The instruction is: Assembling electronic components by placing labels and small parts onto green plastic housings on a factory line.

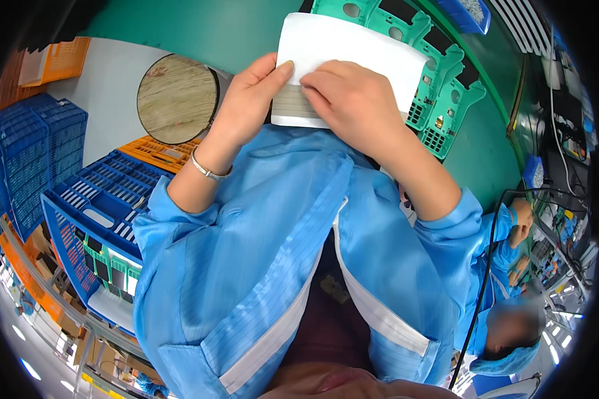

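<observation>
A white sheet (pixel 346 46) with a band of grey-beige strips (pixel 293 105) along its near part is held up in front of my body. My left hand (pixel 247 100) grips its left edge, with the thumb on top and the other fingers behind. Over the strips, my right hand (pixel 356 103) is closed, fingers curled and fingertips against the sheet; whatever is pinched there is too small to make out. Behind and right of the sheet lie green plastic frames (pixel 449 86) with round holes and grid openings, partly hidden by the sheet.
The green worktable (pixel 180 30) carries the frames. To the left stand a round stool (pixel 178 98), blue crates (pixel 106 193) and an orange crate (pixel 163 153). A blue parts bin (pixel 469 14) sits at the far right. A black cable (pixel 489 266) and a co-worker (pixel 506 332) are at right.
</observation>
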